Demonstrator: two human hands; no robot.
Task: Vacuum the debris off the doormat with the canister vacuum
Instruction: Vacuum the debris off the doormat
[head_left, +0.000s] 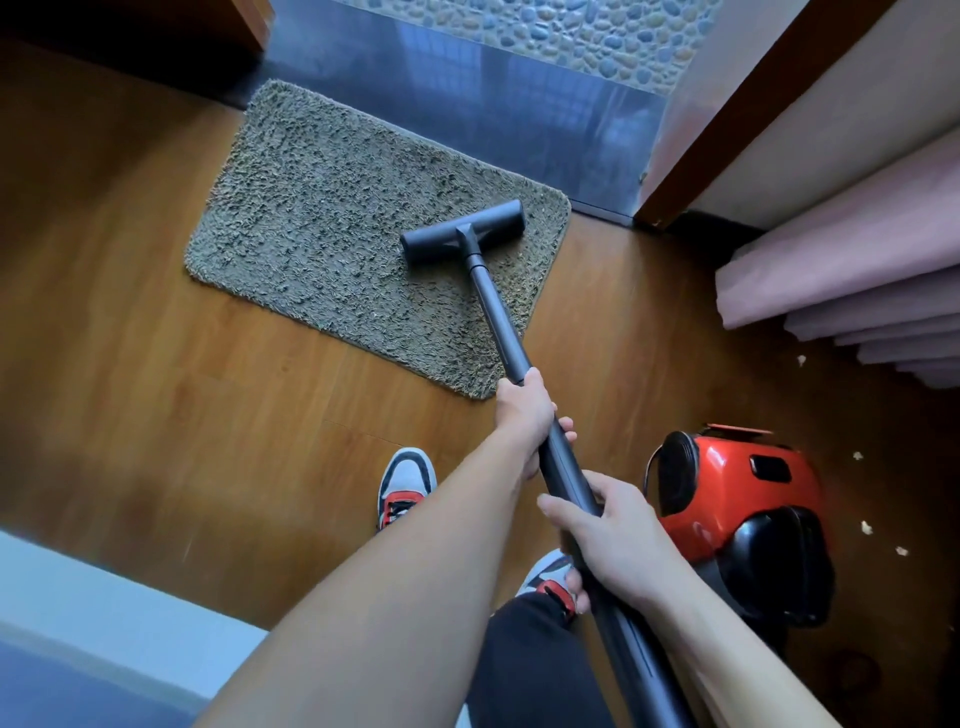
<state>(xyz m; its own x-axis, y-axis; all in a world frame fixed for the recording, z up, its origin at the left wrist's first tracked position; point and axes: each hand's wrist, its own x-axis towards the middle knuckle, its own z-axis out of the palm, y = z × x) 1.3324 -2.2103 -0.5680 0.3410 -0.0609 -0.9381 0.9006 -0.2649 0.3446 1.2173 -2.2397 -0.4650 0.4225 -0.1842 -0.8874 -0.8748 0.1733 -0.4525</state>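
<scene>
The wooden floor (156, 364) fills my feed. The shaggy grey-green doormat (322, 234) lies askew at about 11 o'clock from centre, its far edge against a metal threshold (467, 104). The red canister vacuum (737, 499) sits on the floor at 4 o'clock, just beside the person's right forearm. From it I can follow only the dark wand (493, 306), running up from 5 o'clock to the floor head (462, 232). The head rests flat on the pile at the mat's 3 o'clock side.

Both hands grip the wand. The left hand (522, 410) is wrapped round it further down the tube, above the mat's near corner. The right hand (613, 540) is curled round it closer to the body.

I judge this to be mid-pass: head on the mat, most of the pile toward 9 o'clock not yet under it. The next move calls for steady overlapping strokes across to that side, with light pressure so the loose mat does not bunch or slide.

The hose is hidden behind the arms and the canister's rear is cut off. I cannot tell debris from pile on the mat, apart from paler flecks along its 4 o'clock edge. Pale crumbs (866, 527) lie off the mat at 3 to 4 o'clock, below a pink curtain (857, 234).
</scene>
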